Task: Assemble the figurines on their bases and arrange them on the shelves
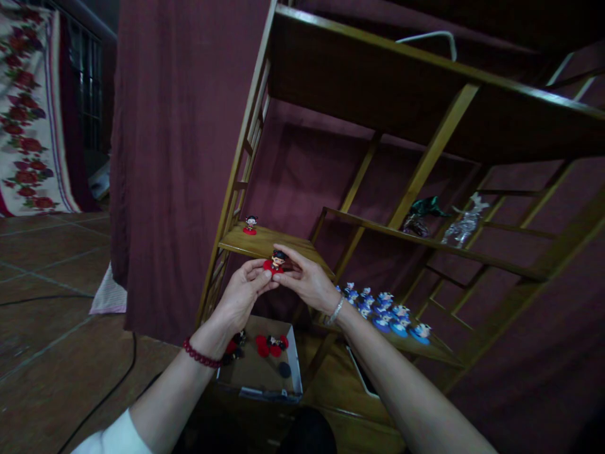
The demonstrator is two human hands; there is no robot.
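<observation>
Between both hands is a small red figurine [276, 260] with black hair, held upright in front of the wooden shelf [283, 241]. My left hand [246, 290] pinches its red base from the left. From the right, the fingers of my right hand [307, 279] close on its side and base. A similar figurine [250, 224] on a red base stands at the left end of that shelf. Below my hands, an open cardboard box [255, 376] holds several more red and black figurines [272, 344] and a dark round disc [284, 369].
Several blue and white figurines [384, 310] crowd a lower shelf at the right. A clear figure [467, 221] and a dark green ornament [422, 214] stand on a middle shelf. A purple curtain [165, 164] hangs at the left. A black cable [118, 378] crosses the tiled floor.
</observation>
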